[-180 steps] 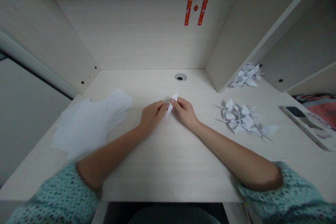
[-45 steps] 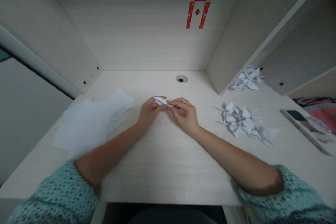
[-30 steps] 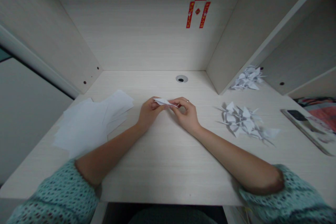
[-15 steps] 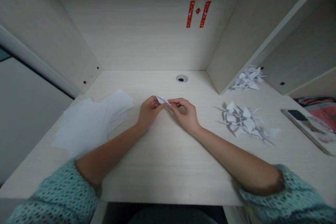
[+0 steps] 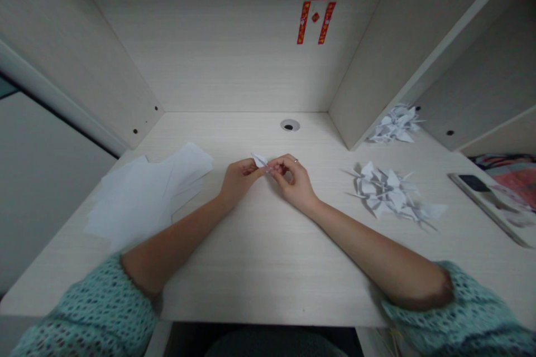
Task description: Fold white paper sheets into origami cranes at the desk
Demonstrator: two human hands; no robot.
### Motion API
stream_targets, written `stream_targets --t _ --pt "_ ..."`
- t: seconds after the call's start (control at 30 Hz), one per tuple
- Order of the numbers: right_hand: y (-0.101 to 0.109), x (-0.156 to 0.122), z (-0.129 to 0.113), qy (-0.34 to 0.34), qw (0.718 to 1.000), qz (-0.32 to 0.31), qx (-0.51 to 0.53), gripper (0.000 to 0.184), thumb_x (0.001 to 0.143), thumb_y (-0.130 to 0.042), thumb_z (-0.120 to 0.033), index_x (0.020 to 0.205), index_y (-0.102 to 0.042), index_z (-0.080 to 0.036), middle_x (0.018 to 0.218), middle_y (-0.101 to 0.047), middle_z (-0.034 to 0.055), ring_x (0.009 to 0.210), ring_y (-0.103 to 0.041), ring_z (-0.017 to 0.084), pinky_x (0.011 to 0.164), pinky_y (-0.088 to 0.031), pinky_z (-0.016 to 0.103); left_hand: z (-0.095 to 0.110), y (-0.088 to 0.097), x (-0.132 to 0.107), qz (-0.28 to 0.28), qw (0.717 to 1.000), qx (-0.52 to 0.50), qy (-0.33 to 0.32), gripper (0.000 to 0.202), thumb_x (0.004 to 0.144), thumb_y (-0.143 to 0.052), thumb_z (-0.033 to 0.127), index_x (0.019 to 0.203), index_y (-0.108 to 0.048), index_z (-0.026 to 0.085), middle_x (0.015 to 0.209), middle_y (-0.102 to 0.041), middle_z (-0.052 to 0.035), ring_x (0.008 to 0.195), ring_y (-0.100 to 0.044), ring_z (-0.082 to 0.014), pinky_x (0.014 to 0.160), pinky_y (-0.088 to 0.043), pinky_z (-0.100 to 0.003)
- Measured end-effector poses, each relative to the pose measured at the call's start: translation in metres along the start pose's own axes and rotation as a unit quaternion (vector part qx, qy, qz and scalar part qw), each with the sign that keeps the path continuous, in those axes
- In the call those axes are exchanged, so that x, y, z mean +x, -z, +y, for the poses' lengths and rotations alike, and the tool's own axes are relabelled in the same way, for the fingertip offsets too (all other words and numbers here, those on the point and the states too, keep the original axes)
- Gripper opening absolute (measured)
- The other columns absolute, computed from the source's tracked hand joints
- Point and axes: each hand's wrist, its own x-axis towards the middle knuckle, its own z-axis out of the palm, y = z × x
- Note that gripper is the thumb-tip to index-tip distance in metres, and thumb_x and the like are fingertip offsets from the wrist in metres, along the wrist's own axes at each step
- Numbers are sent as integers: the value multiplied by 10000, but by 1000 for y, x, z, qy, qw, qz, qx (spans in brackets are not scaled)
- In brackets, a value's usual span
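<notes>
A small piece of folded white paper (image 5: 259, 160) is held between my two hands over the middle of the desk. My left hand (image 5: 239, 181) pinches it from the left, thumb along its near side. On the other side, my right hand (image 5: 294, 179) pinches the paper's right end between thumb and fingertips, which hide part of it. A ring shows on a right finger. One point of the paper sticks up and to the left above my left fingers.
To the left lie loose sheets of white paper (image 5: 138, 201). Folded paper cranes (image 5: 385, 189) are heaped at the right, with another heap of folded paper (image 5: 397, 124) behind the upright panel (image 5: 377, 67). A phone-like flat object (image 5: 489, 206) lies at the far right. A cable hole (image 5: 290, 125) is at the back.
The folded paper has shifted slightly right and turned a little. My right fingers have curled closer around its end; my left hand has moved only slightly.
</notes>
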Motion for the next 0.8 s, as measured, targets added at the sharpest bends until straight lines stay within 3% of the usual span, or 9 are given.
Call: stream_targets --t 0.27,0.53,0.8 --pt "0 1 1 7 1000 -18 22 108 833 -608 -275 907 -656 -213 862 -597 37 762 -546 156 673 -457 293 0 1 1 -10 1000 -4 -2 289 672 -736 437 800 -726 178 801 -726 -25 739 -645 -172 697 -491 -280" --pt "-5 0 6 -97 991 21 85 167 806 -629 -346 862 -703 -208 846 -673 41 743 -596 157 644 -468 282 0 0 0 9 999 32 -11 296 695 -707 456 758 -715 166 760 -709 -18 724 -632 -167 701 -479 -280" --pt "-6 2 5 -131 979 53 150 210 727 -716 -354 847 -686 -184 758 -691 35 648 -598 138 622 -474 274 -2 1 0 3 1000 8 -22 289 733 -680 442 788 -709 160 775 -706 -28 743 -636 -167 722 -486 -280"
